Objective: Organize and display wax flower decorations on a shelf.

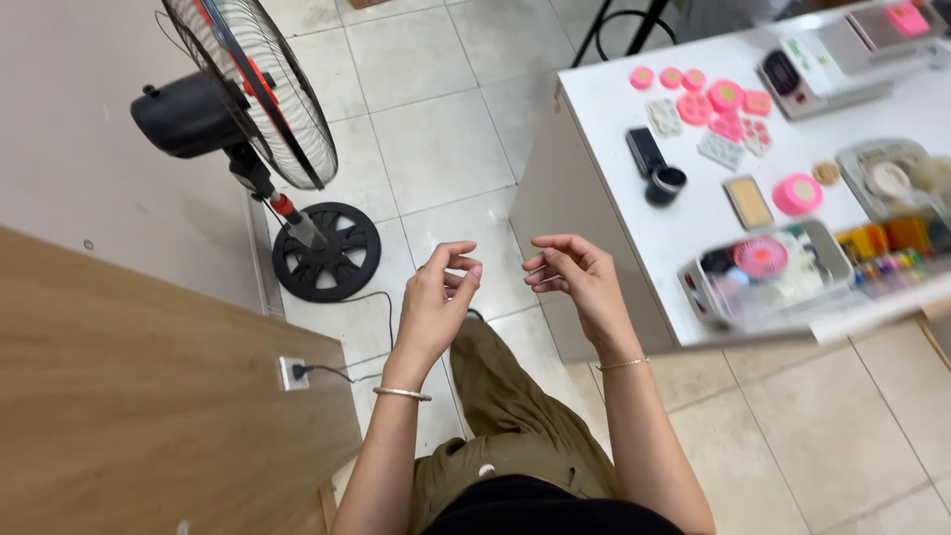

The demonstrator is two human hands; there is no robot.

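Note:
My left hand and my right hand hover side by side over the tiled floor, fingers loosely curled, nothing in either. Each wrist wears a thin bangle. The right hand is just left of the white table, near its front corner. On the table lie several pink and white silicone moulds, a round pink mould, a small black cup and a dark flat device. A clear plastic box with a pink item inside sits at the table's near edge.
A black standing fan on a round base stands at the left; its cord runs to a wall socket on a wooden panel. A scale-like machine and coloured small bottles sit on the table.

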